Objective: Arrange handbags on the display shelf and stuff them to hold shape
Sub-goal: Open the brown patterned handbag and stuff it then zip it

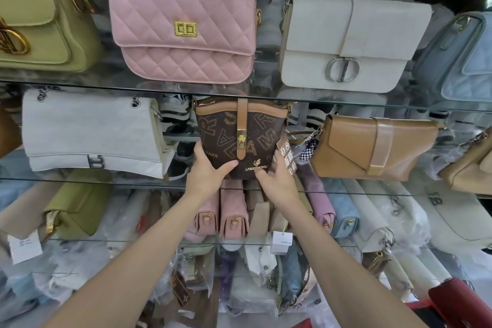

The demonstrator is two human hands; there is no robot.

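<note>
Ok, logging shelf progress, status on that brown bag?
Left hand and right hand both grip brown monogram bucket bag at its base. Bag on middle glass shelf. Tan flap bag close beside.

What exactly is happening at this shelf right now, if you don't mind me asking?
A person is setting a dark brown letter-printed bucket bag with tan trim on the middle glass shelf. The left hand grips its lower left corner and the right hand cups its lower right. It stands upright between a white quilted flap bag and a tan leather envelope bag.
</note>
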